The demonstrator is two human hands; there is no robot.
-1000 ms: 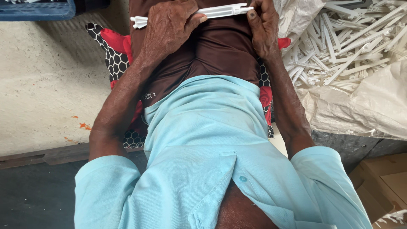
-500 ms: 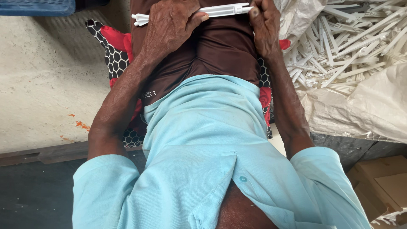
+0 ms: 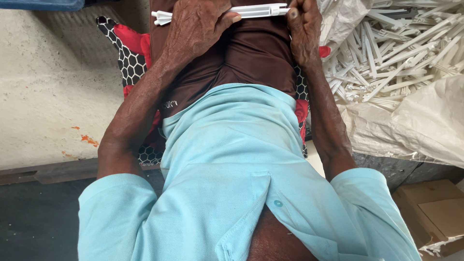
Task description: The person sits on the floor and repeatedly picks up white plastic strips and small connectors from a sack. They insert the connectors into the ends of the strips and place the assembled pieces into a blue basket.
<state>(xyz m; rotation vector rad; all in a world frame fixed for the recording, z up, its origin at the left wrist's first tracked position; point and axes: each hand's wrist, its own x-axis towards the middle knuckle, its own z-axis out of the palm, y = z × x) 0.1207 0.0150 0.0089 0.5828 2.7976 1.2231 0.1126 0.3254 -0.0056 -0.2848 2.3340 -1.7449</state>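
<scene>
Both hands are gripping one long white plastic strip [image 3: 251,10] above the lap.

The left hand [image 3: 195,26] is curling its fingers over the strip's left part, the thumb pressing beneath; the right hand [image 3: 304,29] is pinching its right end. One piece is in hand, while a large heap of similar white pieces [image 3: 386,53] is lying on the sack [image 3: 415,125] alongside, seemingly much left.

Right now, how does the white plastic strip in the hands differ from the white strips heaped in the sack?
The held strip lies level across the lap, gripped by the left hand and the right hand; the heaped strips lie loose, crossing at all angles. The held strip is a single piece against brown fabric, while the heaped strips are many, piled on a white woven sack at the person's right. Both are long, slim and white.
</scene>
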